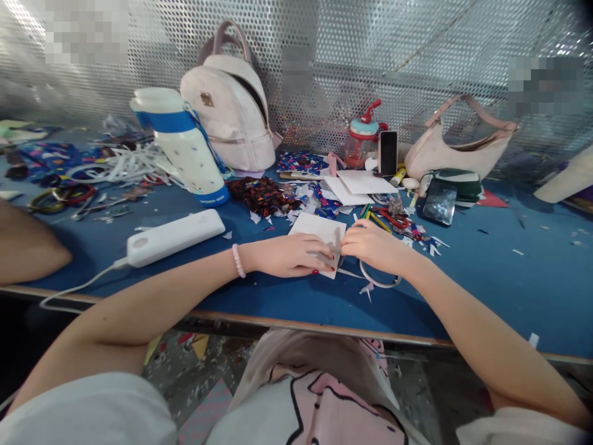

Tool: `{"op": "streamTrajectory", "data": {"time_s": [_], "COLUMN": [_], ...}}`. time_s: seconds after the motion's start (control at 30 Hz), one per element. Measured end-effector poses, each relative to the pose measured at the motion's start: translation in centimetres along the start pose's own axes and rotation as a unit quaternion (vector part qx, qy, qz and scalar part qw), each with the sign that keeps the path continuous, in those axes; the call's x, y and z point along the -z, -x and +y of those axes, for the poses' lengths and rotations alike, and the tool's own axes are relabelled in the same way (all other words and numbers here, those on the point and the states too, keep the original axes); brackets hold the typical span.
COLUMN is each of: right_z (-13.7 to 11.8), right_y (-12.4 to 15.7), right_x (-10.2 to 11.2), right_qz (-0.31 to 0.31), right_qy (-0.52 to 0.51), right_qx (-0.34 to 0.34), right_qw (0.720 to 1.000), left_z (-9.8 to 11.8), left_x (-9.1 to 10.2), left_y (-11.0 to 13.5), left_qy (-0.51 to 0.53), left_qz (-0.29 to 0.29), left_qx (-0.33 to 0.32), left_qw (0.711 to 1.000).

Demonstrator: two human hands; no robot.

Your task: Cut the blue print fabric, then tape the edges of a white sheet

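Note:
A white card (318,225) lies on the blue table in front of me. My left hand (296,254) rests flat on its lower part, fingers stretched toward its right edge. At that edge my right hand (364,241) is closed in a pinch; what its fingertips hold, if anything, is hidden. Under my right wrist lies a white ring-shaped band (386,285), partly covered. A thin pale strip (351,273) and a small paper scrap (367,290) are beside it. Just beyond my right hand lie scissors (380,221) with yellow handles.
Beyond the card are more white cards (364,183), a dark multicoloured pile (264,196) and scraps. A white power bank (176,238), tall bottle (185,148) and backpack (236,117) stand left. A phone (439,201) and handbag (456,154) are right. Another person's arm (28,247) shows far left.

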State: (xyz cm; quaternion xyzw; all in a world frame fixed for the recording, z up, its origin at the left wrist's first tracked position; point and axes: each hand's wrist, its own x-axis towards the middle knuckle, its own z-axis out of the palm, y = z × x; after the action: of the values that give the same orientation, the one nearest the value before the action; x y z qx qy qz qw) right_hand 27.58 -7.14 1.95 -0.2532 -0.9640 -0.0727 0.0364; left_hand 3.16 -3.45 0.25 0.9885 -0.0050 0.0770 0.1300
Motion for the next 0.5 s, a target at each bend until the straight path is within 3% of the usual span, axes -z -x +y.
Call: {"op": "streamTrajectory", "data": {"time_s": [0.5], "right_z": [-0.21], "right_y": [-0.07], "right_x": [-0.08], "right_qz": [0.008], "right_qy": [0.028], "right_qx": [0.002], "right_qw": [1.000], "left_z": [-0.24], "left_x": [-0.27], "left_y": [0.06], "left_qy": [-0.013], "left_qz": [0.016], "left_qx": [-0.017], "left_qw": [1.000]}}
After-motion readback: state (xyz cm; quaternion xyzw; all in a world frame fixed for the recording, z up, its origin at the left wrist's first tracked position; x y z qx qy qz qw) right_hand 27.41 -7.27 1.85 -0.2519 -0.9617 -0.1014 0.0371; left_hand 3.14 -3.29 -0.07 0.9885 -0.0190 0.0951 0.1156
